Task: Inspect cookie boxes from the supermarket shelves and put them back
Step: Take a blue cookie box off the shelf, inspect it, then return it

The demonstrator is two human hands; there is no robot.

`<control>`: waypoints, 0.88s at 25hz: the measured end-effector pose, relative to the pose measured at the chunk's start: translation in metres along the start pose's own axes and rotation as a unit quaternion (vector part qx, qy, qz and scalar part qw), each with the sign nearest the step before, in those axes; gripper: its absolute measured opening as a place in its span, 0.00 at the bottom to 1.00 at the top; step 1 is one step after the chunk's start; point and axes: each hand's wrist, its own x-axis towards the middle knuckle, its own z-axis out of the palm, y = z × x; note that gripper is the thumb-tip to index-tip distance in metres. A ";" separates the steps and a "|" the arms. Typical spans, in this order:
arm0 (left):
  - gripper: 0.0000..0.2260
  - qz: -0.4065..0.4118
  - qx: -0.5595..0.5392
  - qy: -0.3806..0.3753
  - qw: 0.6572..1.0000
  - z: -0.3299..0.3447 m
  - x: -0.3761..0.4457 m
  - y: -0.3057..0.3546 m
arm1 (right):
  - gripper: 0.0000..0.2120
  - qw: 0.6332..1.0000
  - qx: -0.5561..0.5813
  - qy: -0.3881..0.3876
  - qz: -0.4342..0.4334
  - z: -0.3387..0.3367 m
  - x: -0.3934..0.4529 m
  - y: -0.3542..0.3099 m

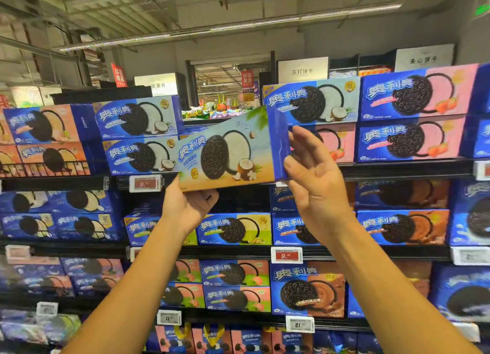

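Observation:
I hold a coconut-flavour cookie box point(228, 152) up in front of the top shelf, tilted so its right end is higher. My left hand point(189, 205) grips its lower left corner from below. My right hand point(314, 178) is at the box's blue right end, fingers loosely spread; the thumb and fingertips touch that end. A gap in the top shelf row lies behind the box, between stacked coconut boxes point(138, 135) on the left and coconut and strawberry boxes point(313, 103) on the right.
Shelves of blue cookie boxes fill the view on several levels, with price tags point(286, 255) on the shelf edges. A black shelf rail point(397, 168) runs under the top row. Store aisles and hanging signs show beyond the gap.

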 end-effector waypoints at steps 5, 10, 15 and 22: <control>0.12 -0.009 0.004 0.036 0.999 -0.002 0.006 -0.004 | 0.30 0.999 0.009 -0.024 0.032 0.005 -0.003 -0.001; 0.14 0.021 0.012 0.036 0.999 -0.002 0.000 -0.002 | 0.27 0.999 -0.008 -0.029 0.041 -0.010 -0.002 0.000; 0.21 0.082 0.122 -0.043 0.988 -0.004 -0.017 0.005 | 0.22 0.998 0.002 0.035 0.059 -0.038 0.005 0.005; 0.26 0.159 0.248 -0.087 0.952 0.017 -0.040 -0.002 | 0.22 0.986 -0.029 0.140 0.086 -0.061 0.018 0.016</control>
